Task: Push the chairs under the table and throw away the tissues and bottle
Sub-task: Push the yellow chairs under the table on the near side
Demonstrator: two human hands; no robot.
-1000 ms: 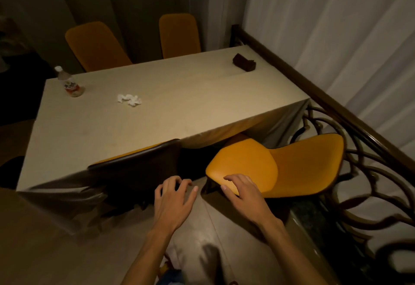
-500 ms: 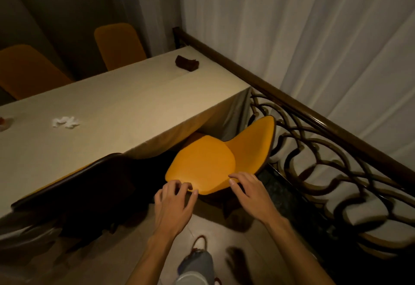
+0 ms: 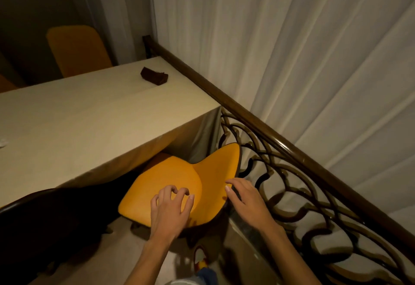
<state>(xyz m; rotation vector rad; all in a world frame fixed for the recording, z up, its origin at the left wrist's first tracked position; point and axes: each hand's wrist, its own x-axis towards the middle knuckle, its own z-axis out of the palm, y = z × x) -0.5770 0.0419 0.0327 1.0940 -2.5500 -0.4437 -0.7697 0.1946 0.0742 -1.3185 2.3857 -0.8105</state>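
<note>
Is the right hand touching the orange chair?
Touching. The head view shows the right hand with fingers wrapped over the edge of the orange chair backrest.

The worktop is seen across the left half of the view, with its near right corner set close to the railing that runs diagonally along the right. A small box is placed on the worktop near its far right corner. Behind the worktop, a chair is stood at the far side. Before the worktop's near edge, another chair is turned sideways, its seat partly tucked under the edge and its back placed just beside the railing. The left hand is held over the seat, and the right hand is laid at the edge of the back. A third chair's back is seen to the left, against the near edge. A curtain is hung behind the railing.
</note>
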